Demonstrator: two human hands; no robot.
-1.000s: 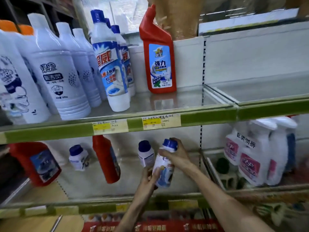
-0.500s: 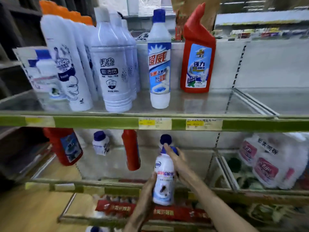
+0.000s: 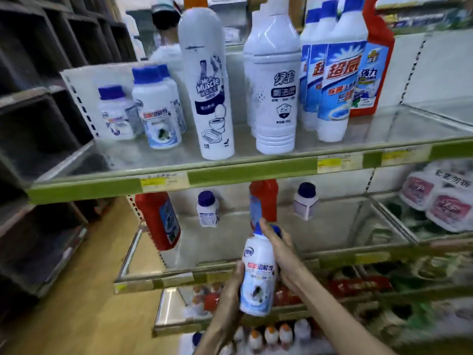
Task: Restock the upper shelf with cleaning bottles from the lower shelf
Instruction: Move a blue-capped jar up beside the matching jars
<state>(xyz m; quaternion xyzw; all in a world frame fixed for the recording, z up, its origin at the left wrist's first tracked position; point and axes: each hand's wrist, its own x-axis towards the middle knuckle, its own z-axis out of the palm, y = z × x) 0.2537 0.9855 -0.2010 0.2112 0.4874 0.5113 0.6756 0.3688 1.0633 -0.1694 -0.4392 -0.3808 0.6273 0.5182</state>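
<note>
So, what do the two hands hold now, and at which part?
One white bottle with a blue cap. The left hand grips its lower body; the right hand holds its cap and shoulder.

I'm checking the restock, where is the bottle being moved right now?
The white bottle is in both hands, left hand and right hand, out in front of the lower shelf.

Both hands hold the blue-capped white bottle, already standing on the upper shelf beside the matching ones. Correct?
Not quite. In the head view both the left hand and right hand hold the blue-capped white bottle, but in front of the lower shelf, not on the upper shelf.
</note>
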